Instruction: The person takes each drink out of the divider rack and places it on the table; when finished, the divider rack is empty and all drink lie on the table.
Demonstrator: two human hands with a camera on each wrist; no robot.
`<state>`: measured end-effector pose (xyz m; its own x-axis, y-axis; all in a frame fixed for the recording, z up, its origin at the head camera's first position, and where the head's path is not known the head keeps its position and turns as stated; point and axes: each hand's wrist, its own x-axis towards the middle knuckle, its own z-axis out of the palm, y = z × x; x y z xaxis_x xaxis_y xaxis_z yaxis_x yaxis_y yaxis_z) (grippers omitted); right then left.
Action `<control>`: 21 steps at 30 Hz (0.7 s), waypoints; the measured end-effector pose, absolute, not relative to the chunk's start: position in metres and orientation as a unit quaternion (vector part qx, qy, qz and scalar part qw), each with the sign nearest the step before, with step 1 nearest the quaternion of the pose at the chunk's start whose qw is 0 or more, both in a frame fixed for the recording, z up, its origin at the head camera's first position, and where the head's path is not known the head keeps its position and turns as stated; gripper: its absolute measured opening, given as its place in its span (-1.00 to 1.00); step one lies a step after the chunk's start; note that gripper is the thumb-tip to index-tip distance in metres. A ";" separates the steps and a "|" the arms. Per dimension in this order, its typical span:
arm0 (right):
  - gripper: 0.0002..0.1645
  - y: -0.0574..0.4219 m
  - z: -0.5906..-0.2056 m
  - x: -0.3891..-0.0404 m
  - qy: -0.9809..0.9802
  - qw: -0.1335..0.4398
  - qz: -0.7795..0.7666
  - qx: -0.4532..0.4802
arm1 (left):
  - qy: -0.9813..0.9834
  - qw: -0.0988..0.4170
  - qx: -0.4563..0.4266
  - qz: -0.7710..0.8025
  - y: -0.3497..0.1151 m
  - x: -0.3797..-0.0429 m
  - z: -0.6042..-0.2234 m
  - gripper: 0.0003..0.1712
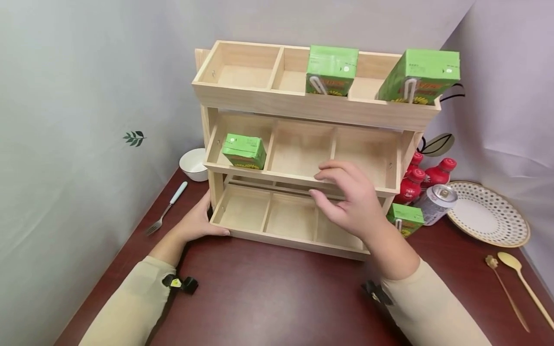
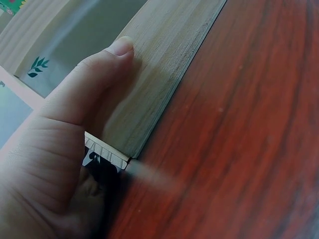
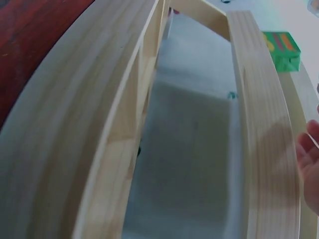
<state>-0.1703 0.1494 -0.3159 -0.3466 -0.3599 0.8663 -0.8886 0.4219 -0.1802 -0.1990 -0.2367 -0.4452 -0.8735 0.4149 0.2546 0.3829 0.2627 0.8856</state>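
A three-tier wooden display rack (image 1: 268,103) with divided compartments stands on the dark red table. At its lower left corner my left hand (image 1: 196,223) grips the bottom tier, thumb on the front board (image 2: 164,55) and the other fingers round the side, mostly hidden. My right hand (image 1: 350,197) hovers before the middle tier's right part, fingers loosely bent and holding nothing. One green drink carton (image 1: 244,151) sits in the middle tier's left compartment. On the top tier are a carton (image 1: 332,69) in the middle compartment and another carton (image 1: 421,74) in the right one.
Right of the rack stand red-capped bottles (image 1: 411,185), a silver can (image 1: 434,204), a green carton (image 1: 404,218) and a dotted plate (image 1: 489,214). Two gold-coloured utensils (image 1: 519,274) lie at the far right. A white bowl (image 1: 195,164) and fork (image 1: 166,209) are on the left.
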 end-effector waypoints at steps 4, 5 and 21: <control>-0.61 0.134 -0.314 -0.176 -0.760 0.351 0.354 0.417 | 0.791 0.016 0.252 0.557 -0.235 -0.199 -0.445 0.49; -0.60 0.130 -0.313 -0.177 -0.761 0.342 0.361 0.417 | 0.792 0.017 0.251 0.556 -0.235 -0.199 -0.445 0.49; -0.15 0.064 -0.298 -0.196 -0.798 0.239 0.406 0.377 | 0.800 0.010 0.256 0.542 -0.235 -0.198 -0.441 0.49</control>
<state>-0.1955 0.0642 -0.2978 -0.6020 -0.4070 0.6870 -0.7950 0.3866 -0.4675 -0.1976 -0.2349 -0.4408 -0.8683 0.4211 0.2622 0.3996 0.2806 0.8727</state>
